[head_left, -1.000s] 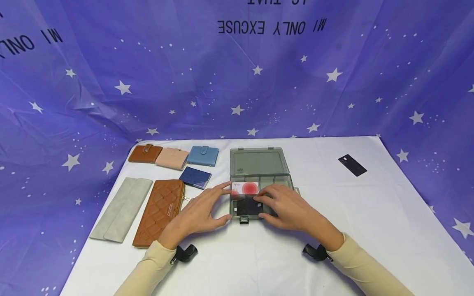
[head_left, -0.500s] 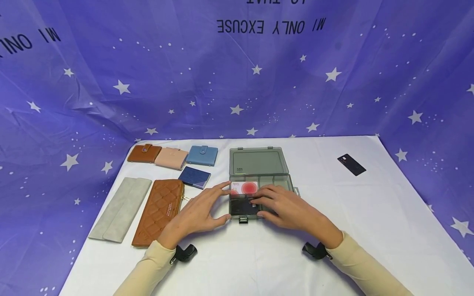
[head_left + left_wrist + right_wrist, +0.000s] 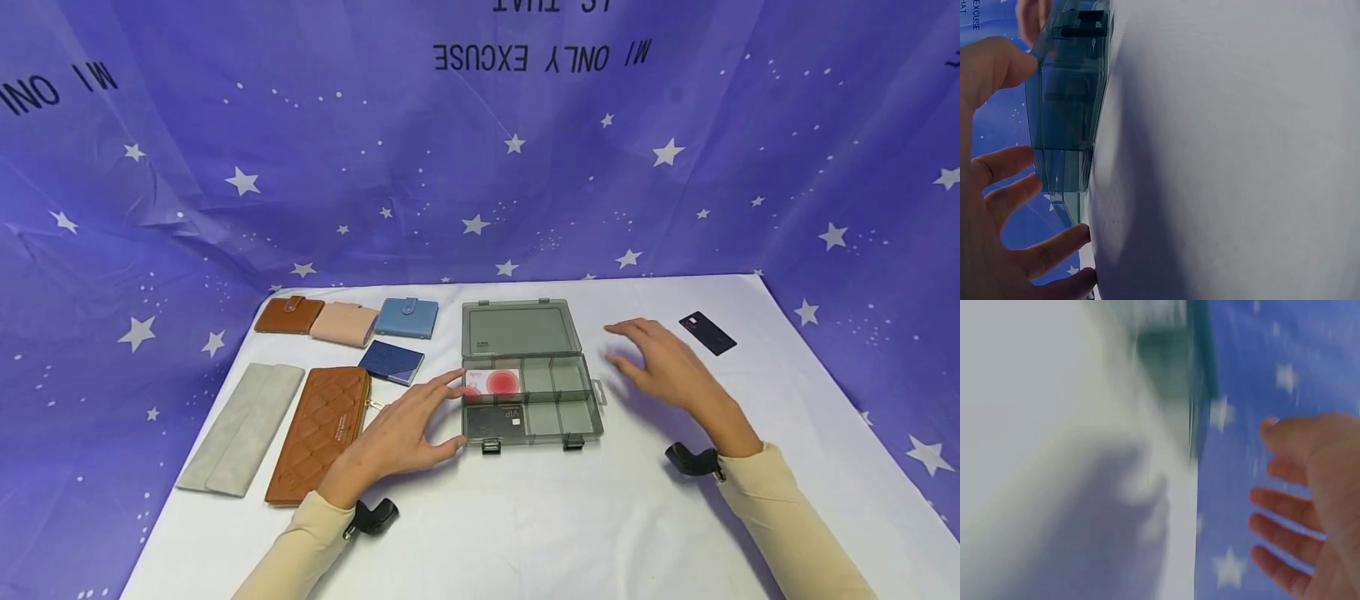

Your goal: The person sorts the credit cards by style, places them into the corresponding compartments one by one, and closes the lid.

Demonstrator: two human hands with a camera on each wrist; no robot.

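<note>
A translucent grey-green compartment box (image 3: 577,417) stands with its lid folded back on the white table. In its left compartments lie a white card with a red circle (image 3: 501,382) and a black VIP card (image 3: 491,421). My left hand (image 3: 405,429) rests at the box's left side, thumb and fingertips at the wall, as the left wrist view also shows. To the right of the box my right hand (image 3: 660,362) hovers with nothing in it, fingers spread apart in the right wrist view. Beyond it lies another black card (image 3: 707,333).
Left of the box are a navy card holder (image 3: 392,362), a blue wallet (image 3: 407,317), a pink wallet (image 3: 344,323) and a brown snap wallet (image 3: 290,315). A brown quilted zip purse (image 3: 318,433) and a grey long wallet (image 3: 242,429) lie nearer the front left.
My right hand has let go of the black VIP card, now flat in the front left compartment, and has moved right, out of the box. The left hand has stayed in place.
</note>
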